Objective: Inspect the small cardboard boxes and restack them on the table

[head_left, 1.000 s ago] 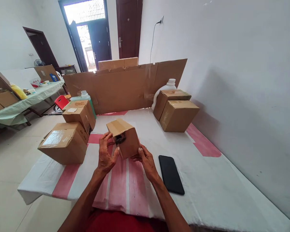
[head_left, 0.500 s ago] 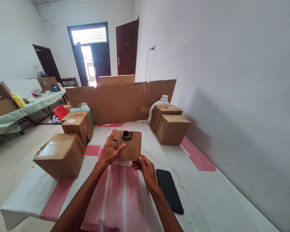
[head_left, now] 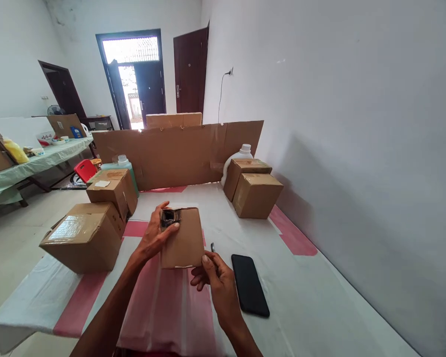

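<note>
A small brown cardboard piece (head_left: 184,243), roughly square, is held tilted up above the table. Near its top left corner is a black-edged, dark square patch (head_left: 170,217); whether it is a hole or a drawing I cannot tell. My left hand (head_left: 154,235) grips the left side, thumb across the front and fingers behind. My right hand (head_left: 215,277) pinches the lower right corner between thumb and fingers. A thin, shiny dark tip (head_left: 212,246) shows just beyond the right fingers; the rest of it is hidden. A black phone (head_left: 250,285) lies right of my right hand.
Cardboard boxes (head_left: 82,243) stand on the left, with a bottle of greenish liquid (head_left: 122,161) behind. On the right are more boxes (head_left: 258,196) and a white jug (head_left: 245,150). A tall cardboard panel (head_left: 178,153) closes the table's far side; a wall (head_left: 338,124) borders the right.
The cardboard piece has come down, left and closer, turning slightly. My left thumb now lies beside the dark patch. The shiny tip has come into sight by my right hand. The view has shifted slightly.
</note>
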Motion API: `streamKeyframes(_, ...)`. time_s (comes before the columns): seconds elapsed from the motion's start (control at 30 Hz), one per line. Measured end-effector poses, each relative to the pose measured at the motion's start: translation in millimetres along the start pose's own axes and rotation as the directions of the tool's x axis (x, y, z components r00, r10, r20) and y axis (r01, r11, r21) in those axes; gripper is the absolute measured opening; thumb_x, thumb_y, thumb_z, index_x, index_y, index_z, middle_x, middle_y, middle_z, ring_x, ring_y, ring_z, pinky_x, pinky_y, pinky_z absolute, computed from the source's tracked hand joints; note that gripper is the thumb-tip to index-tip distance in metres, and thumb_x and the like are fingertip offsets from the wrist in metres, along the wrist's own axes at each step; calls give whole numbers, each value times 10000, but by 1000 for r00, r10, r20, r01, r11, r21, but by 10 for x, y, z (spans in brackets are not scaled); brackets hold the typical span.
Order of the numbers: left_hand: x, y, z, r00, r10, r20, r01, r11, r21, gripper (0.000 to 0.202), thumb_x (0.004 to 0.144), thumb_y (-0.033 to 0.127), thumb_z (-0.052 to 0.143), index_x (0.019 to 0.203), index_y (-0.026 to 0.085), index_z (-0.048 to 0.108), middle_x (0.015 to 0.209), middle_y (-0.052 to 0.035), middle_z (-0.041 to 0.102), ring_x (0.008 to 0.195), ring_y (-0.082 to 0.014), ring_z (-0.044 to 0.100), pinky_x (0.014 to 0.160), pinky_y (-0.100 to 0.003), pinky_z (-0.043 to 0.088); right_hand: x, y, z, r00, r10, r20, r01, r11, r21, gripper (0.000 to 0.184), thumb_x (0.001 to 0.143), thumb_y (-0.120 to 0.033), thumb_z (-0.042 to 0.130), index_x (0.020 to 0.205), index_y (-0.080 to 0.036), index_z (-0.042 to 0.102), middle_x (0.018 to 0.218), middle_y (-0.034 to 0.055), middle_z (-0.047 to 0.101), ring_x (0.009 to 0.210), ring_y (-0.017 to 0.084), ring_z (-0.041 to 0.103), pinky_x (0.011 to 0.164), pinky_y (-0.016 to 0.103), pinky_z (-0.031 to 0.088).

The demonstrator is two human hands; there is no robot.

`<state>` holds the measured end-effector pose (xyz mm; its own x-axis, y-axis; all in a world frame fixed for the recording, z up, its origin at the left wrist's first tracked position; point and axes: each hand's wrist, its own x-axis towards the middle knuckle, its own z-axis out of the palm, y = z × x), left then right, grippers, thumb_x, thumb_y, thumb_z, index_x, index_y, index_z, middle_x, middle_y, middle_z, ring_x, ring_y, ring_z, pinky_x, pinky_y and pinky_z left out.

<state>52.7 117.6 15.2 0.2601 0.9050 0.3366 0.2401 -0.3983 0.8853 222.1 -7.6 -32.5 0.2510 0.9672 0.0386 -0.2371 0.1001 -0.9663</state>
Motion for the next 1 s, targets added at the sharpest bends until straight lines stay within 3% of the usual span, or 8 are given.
streamKeyframes(0.17,-392,151,-176,989,-139,58,141,990,-29,699,874,505,667,1481,270,411,1391,-108,550,1225,-300,576,1053,-462,457,-382,148,-15,988,83,128,-82,996,-19,537,945,-687,527,1063,-179,650,696,39,701,528,172,666,463,247,479)
streamKeyframes(0.27,-536,146,-151,986,-160,49,162,986,-50,624,881,506,654,1422,270,452,1362,-107,562,1207,-302,584,1004,-448,488,-373,400,-265,993,101,56,-84,962,-259,574,1011,-670,330,1034,-195,651,702,51,682,567,203,660,507,283,459)
streamKeyframes(0.43,-623,197,-54,990,-141,7,141,990,-7,530,872,472,640,1335,263,487,1295,-100,575,1209,-310,568,998,-462,488,-27,640,-623,984,92,-152,-177,407,-896,182,974,-387,563,897,-223,581,834,110,727,836,305,726,661,324,422)
streamKeyframes(0.5,-632,235,-39,992,-122,17,122,992,26,510,875,456,635,1324,266,486,1314,-99,556,1232,-312,549,1028,-481,468,123,674,-656,977,106,-186,-212,351,-912,98,947,-293,585,898,-210,574,923,161,743,865,327,731,652,328,404)
streamKeyframes(0.7,-672,252,-85,992,-127,25,127,992,26,564,827,392,706,1322,267,466,1290,-105,566,1175,-304,586,945,-456,526,367,694,-742,975,176,-136,-201,442,-874,220,881,-242,586,675,-238,508,710,103,710,675,260,691,585,305,405)
streamKeyframes(0.77,-685,240,-107,992,-123,12,122,992,22,572,807,373,727,1308,265,474,1286,-107,563,1177,-304,585,939,-452,534,378,565,-776,983,156,-92,-167,585,-793,245,920,-332,551,694,-246,511,615,39,660,563,212,631,551,296,422)
streamKeyframes(0.87,-704,238,-115,994,-113,15,112,993,25,577,799,362,736,1305,274,474,1279,-105,563,1186,-304,580,944,-450,536,321,156,-707,989,0,-149,-44,956,-290,257,904,-485,615,823,-256,532,619,-17,646,536,184,608,504,270,437)
streamKeyframes(1.0,-724,272,-70,996,-84,7,83,995,63,602,793,332,746,1320,276,461,1293,-104,552,1206,-309,562,997,-483,512,167,-425,-312,991,-129,-45,135,973,185,208,867,-431,735,929,-256,641,764,0,718,653,174,676,538,246,484)
